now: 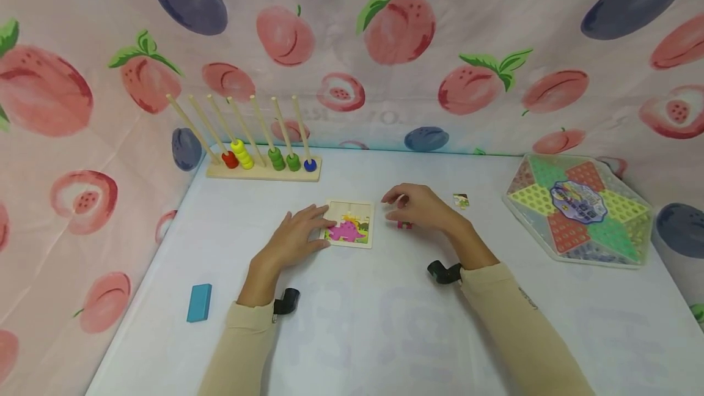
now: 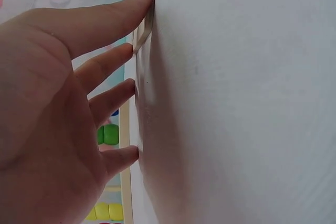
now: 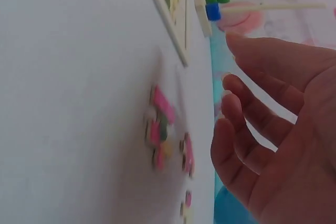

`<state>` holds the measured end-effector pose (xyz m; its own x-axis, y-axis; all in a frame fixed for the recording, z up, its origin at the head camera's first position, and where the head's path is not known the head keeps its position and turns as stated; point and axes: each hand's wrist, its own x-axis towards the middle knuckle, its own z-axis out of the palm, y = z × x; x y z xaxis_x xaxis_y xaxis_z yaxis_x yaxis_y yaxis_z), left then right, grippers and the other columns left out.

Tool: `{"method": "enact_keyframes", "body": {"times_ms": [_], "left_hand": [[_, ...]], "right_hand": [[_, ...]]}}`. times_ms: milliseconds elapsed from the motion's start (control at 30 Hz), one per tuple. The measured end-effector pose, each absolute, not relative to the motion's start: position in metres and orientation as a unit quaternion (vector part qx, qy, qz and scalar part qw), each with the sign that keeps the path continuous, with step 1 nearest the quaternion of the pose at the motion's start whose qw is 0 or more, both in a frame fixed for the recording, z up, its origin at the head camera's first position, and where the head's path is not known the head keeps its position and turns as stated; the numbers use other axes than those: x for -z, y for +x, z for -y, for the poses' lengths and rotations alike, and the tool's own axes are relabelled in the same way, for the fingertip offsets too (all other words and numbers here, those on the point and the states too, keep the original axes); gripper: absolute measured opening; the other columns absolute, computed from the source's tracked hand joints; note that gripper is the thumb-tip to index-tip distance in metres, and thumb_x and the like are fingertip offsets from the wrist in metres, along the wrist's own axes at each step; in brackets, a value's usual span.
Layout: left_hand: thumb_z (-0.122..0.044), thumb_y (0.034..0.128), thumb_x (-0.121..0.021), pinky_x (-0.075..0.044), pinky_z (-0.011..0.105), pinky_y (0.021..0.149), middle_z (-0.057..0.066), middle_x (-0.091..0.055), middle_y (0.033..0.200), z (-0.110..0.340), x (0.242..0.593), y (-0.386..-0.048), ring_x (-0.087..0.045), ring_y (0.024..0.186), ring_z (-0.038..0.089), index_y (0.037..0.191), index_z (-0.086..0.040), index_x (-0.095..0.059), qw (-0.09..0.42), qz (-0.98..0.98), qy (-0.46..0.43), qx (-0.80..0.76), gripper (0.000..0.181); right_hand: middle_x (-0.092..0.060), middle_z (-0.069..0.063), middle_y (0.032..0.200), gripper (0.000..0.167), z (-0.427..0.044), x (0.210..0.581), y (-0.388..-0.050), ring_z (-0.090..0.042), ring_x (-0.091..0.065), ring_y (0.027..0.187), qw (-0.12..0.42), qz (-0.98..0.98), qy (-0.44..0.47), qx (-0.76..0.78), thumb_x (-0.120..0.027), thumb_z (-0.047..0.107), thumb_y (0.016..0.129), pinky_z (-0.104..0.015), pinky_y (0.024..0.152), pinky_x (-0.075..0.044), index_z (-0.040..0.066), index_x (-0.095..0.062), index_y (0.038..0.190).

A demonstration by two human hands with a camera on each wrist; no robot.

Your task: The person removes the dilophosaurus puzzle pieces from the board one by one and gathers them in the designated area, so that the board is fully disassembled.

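Observation:
A small wooden puzzle board (image 1: 346,208) lies on the table, with a pink dinosaur picture (image 1: 348,232) filling its lower part and bare wood at the top. My left hand (image 1: 294,238) rests at the board's left side, fingers spread and thumb touching the edge. To the right of the board, my right hand (image 1: 419,205) hovers with loosely bent fingers and holds nothing. Under it a pink puzzle piece (image 1: 405,225) shows, partly covered by the hand. The right wrist view has several loose pieces (image 3: 164,103) on the table below the fingers, somewhat blurred.
Another puzzle piece (image 1: 461,201) lies farther right. A wooden bead stacker (image 1: 264,171) with upright pegs stands at the back left. A blue block (image 1: 199,303) sits at the front left, and a hexagonal game board (image 1: 577,209) at the right. Fruit-print cloth (image 1: 341,35) hangs behind.

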<state>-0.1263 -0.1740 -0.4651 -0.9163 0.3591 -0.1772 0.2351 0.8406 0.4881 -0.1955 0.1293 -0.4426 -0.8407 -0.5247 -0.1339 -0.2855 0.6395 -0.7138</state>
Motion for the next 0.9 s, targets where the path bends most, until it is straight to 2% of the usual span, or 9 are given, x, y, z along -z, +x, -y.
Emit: {"method": "enact_keyframes", "body": {"times_ms": [67,133,300,467,600,733,900], "left_hand": [[-0.029,0.0925,-0.076,-0.013,0.07,0.126,0.003,-0.04,0.165,0.175,0.464,-0.126,-0.025,0.159,0.031,0.139,-0.023,-0.065,0.136,-0.949,0.157,-0.237,0.048],[-0.03,0.0929,-0.075,-0.012,0.071,0.125,0.003,-0.039,0.166,0.176,0.464,-0.127,-0.025,0.159,0.032,0.139,-0.023,-0.065,0.139,-0.949,0.158,-0.236,0.048],[-0.03,0.0932,-0.075,-0.012,0.072,0.124,0.003,-0.04,0.165,0.177,0.465,-0.128,-0.025,0.159,0.032,0.139,-0.024,-0.065,0.141,-0.948,0.16,-0.235,0.047],[-0.031,0.0931,-0.075,-0.011,0.072,0.125,0.002,-0.04,0.165,0.176,0.466,-0.128,-0.025,0.159,0.031,0.139,-0.024,-0.065,0.139,-0.947,0.159,-0.241,0.047],[-0.031,0.0927,-0.075,-0.011,0.072,0.125,0.003,-0.04,0.165,0.176,0.467,-0.128,-0.025,0.16,0.031,0.138,-0.024,-0.066,0.138,-0.947,0.158,-0.244,0.047],[-0.031,0.0924,-0.075,-0.011,0.071,0.125,0.002,-0.041,0.165,0.177,0.468,-0.128,-0.025,0.16,0.031,0.138,-0.025,-0.066,0.136,-0.947,0.158,-0.246,0.047],[-0.031,0.0924,-0.075,-0.01,0.071,0.126,0.002,-0.041,0.165,0.178,0.47,-0.128,-0.024,0.16,0.03,0.138,-0.025,-0.066,0.133,-0.946,0.156,-0.249,0.047]], "right_hand": [[-0.071,-0.011,0.121,0.036,-0.121,0.44,-0.197,-0.026,-0.064,0.106,0.174,-0.885,-0.247,0.354,-0.077,0.018,0.09,-0.038,0.09,-0.056,0.007,-0.07,0.124],[-0.07,-0.011,0.126,0.037,-0.112,0.439,-0.198,-0.028,-0.063,0.113,0.183,-0.88,-0.261,0.352,-0.076,0.016,0.091,-0.043,0.088,-0.058,0.008,-0.069,0.126],[-0.069,-0.01,0.129,0.038,-0.087,0.44,-0.2,-0.028,-0.062,0.117,0.205,-0.873,-0.287,0.337,-0.075,0.012,0.092,-0.043,0.089,-0.058,0.01,-0.068,0.129],[-0.068,-0.006,0.133,0.039,-0.068,0.451,-0.201,-0.025,-0.061,0.122,0.224,-0.876,-0.302,0.303,-0.075,0.013,0.093,-0.042,0.108,-0.053,0.014,-0.067,0.131],[-0.065,-0.004,0.14,0.039,-0.06,0.459,-0.201,-0.025,-0.057,0.135,0.236,-0.874,-0.307,0.293,-0.072,0.011,0.094,-0.044,0.118,-0.046,0.015,-0.067,0.132],[-0.063,-0.005,0.144,0.038,-0.058,0.461,-0.2,-0.026,-0.051,0.143,0.23,-0.876,-0.314,0.285,-0.071,0.008,0.094,-0.047,0.122,-0.04,0.016,-0.067,0.132],[-0.064,-0.006,0.141,0.035,-0.057,0.46,-0.2,-0.026,-0.054,0.14,0.224,-0.876,-0.319,0.283,-0.072,0.007,0.094,-0.045,0.121,-0.042,0.016,-0.07,0.128]]}}
